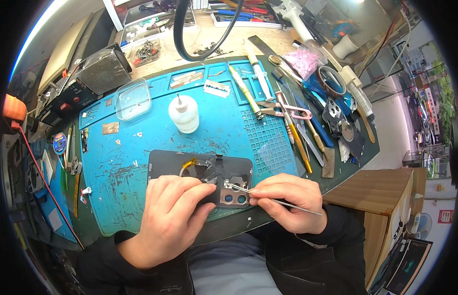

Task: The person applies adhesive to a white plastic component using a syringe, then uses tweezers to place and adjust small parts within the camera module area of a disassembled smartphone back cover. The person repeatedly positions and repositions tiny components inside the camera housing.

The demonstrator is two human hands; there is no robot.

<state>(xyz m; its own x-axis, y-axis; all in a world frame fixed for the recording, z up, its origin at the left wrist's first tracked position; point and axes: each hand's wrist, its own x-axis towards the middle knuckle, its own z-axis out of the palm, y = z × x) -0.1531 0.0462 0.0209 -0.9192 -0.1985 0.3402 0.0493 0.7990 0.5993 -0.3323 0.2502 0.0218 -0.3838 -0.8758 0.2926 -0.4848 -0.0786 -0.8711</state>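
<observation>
Left hand [171, 214] grasps phone [164, 163] at near edge, likely steadying it; right hand [299, 197] pinches tweezers [298, 207] over phone's right end, presumably for precision.

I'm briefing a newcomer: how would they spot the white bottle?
On the big blue mat lies a dark, flat panel. Just beyond it stands the white, round bottle. Its narrow, upright tip sets it apart from the low, clear box to its left.

Brown wood-grain cabinet [371, 191] standing right of surface [169, 46]. Bright light strip [34, 37] along upper left. Green foliage [435, 73] visible at far right; pale wall [438, 191] lower down, red-and-white sign [446, 216] on it.
</observation>
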